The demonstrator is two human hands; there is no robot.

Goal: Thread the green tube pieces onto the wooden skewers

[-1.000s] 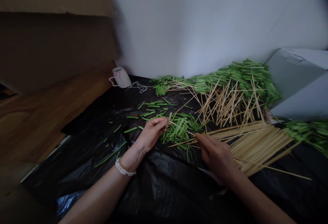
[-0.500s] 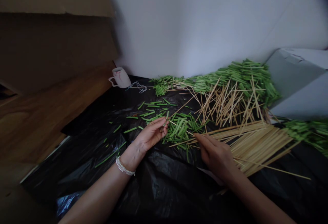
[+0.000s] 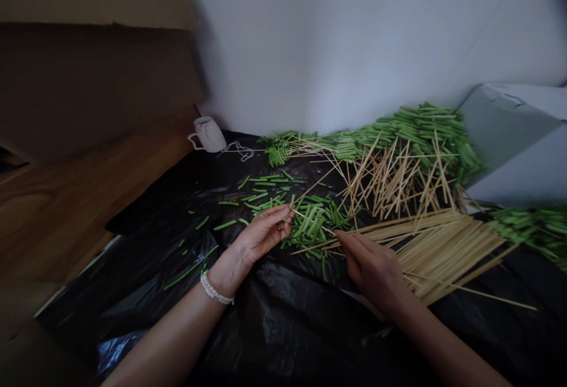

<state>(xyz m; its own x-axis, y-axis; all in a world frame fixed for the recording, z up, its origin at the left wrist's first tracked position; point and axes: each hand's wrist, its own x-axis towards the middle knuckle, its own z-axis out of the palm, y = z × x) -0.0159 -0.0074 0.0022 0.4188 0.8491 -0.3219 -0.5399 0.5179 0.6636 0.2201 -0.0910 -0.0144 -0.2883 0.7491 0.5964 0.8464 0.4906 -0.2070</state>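
Observation:
My left hand [image 3: 262,234] pinches a short green stem piece [image 3: 290,204] at the near edge of a small heap of cut green pieces [image 3: 315,221]. My right hand [image 3: 371,267] is closed round a thin bamboo skewer [image 3: 316,225] whose tip points left toward the left fingertips. A bundle of bare bamboo skewers [image 3: 447,248] lies just right of my right hand. Behind it, skewers loaded with green pieces [image 3: 411,139] are piled against the wall. All of it rests on a black plastic sheet [image 3: 283,316].
A white mug [image 3: 208,133] lies tipped at the back left beside a bit of white string [image 3: 239,150]. Loose green pieces [image 3: 261,189] are scattered on the plastic. A pale box [image 3: 522,139] stands at the right, more greens [image 3: 531,227] beside it. Wooden floor [image 3: 80,198] lies left.
My left hand has turned slightly and curled its fingers round the green piece near the skewer tip. My right hand has barely moved.

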